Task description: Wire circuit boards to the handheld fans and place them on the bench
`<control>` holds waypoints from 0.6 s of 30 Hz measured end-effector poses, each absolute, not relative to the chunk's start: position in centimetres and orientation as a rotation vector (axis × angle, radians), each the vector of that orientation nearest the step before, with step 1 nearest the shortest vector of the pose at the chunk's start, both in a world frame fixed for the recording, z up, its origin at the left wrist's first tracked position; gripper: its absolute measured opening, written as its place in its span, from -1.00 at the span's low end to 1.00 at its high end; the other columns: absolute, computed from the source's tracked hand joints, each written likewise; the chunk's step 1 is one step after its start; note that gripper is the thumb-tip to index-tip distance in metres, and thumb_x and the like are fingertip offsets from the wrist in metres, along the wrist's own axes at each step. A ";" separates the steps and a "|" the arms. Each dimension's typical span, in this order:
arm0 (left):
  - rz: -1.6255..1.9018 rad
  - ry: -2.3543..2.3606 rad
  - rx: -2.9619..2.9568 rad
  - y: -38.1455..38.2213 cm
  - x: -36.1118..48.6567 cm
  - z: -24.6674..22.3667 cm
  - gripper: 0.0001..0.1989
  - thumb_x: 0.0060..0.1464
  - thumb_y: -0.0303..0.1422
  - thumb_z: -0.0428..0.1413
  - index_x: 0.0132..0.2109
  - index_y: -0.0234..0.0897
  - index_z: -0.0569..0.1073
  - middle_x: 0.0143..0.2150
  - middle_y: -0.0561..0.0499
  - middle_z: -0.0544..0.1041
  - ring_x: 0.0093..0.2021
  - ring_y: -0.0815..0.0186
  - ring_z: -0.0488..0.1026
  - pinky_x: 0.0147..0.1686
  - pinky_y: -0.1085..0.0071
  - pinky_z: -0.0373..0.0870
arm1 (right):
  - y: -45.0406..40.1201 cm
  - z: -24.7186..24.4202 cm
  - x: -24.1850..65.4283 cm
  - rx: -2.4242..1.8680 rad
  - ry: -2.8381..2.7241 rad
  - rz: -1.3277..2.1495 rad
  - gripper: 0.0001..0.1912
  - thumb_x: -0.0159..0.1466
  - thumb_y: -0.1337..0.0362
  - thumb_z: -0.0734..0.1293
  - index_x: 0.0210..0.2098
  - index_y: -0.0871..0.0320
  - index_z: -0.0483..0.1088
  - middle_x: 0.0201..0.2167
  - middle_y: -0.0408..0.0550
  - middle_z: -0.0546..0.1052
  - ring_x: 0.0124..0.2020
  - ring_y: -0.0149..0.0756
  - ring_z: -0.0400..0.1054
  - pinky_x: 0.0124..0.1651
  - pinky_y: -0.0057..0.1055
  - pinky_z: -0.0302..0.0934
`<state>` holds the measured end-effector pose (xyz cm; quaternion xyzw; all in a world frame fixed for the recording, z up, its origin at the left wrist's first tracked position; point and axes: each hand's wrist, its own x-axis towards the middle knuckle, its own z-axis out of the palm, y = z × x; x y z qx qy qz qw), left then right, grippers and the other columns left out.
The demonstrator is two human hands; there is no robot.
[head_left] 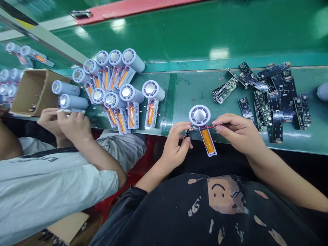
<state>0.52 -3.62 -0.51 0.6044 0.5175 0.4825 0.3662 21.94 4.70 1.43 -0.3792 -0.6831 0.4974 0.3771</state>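
Observation:
In front of me at the table's edge lies a grey handheld fan [200, 116], its round end facing up and its open handle showing an orange battery [208, 141]. My left hand [178, 141] is closed on a small black circuit board [187, 134] left of the handle. To the right, my right hand [234, 131] pinches thin red wires [213, 126] that come from below the fan head. The wire ends between my fingers are too small to make out.
Black circuit boards [278, 92] are heaped on the green table [189, 89] at the right. Several similar fans [128, 92] stand at the left. A co-worker's hands [74, 123] are at work beside a cardboard box [38, 90].

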 end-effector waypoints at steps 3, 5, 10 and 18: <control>1.242 1.312 1.629 -3.6 0.5 -0.4 -0.56 0.24 -0.60 -0.03 0.16 -0.06 0.31 0.17 -0.06 0.32 -0.27 0.49 0.46 -0.51 0.62 0.51 | 4.7 1.6 21.8 -0.935 -1.723 1.249 -0.85 0.27 0.33 0.36 -0.27 0.02 0.59 -0.29 -0.08 0.54 -0.21 -0.29 0.45 -0.17 -0.31 0.35; 1.211 1.314 1.752 -3.6 0.5 -0.1 -0.54 0.24 -0.62 -0.05 0.17 -0.06 0.31 0.20 -0.06 0.29 -0.25 0.50 0.46 -0.46 0.60 0.54 | 4.5 1.8 21.7 -0.912 -1.729 1.243 -0.84 0.27 0.36 0.35 -0.27 0.01 0.59 -0.29 -0.08 0.54 -0.23 -0.30 0.45 -0.19 -0.32 0.35; 1.022 1.408 2.101 -3.3 1.0 1.5 -0.63 0.27 -0.60 -0.03 0.10 -0.09 0.38 0.23 -0.09 0.23 -0.02 0.36 0.47 -0.18 0.41 0.62 | 3.8 1.5 21.1 -0.850 -1.671 1.363 -0.79 0.28 0.39 0.37 -0.11 0.03 0.47 -0.27 -0.14 0.53 -0.29 -0.37 0.43 -0.24 -0.40 0.35; 0.942 1.627 2.187 -2.3 2.3 2.7 -0.87 0.29 -0.44 0.08 -0.05 -0.19 0.48 0.21 -0.13 0.25 0.19 0.09 0.37 -0.10 0.24 0.55 | 3.3 1.2 20.8 -0.748 -1.811 1.166 -0.81 0.27 0.46 0.36 -0.20 0.04 0.39 -0.29 -0.21 0.53 -0.29 -0.41 0.43 -0.18 -0.42 0.35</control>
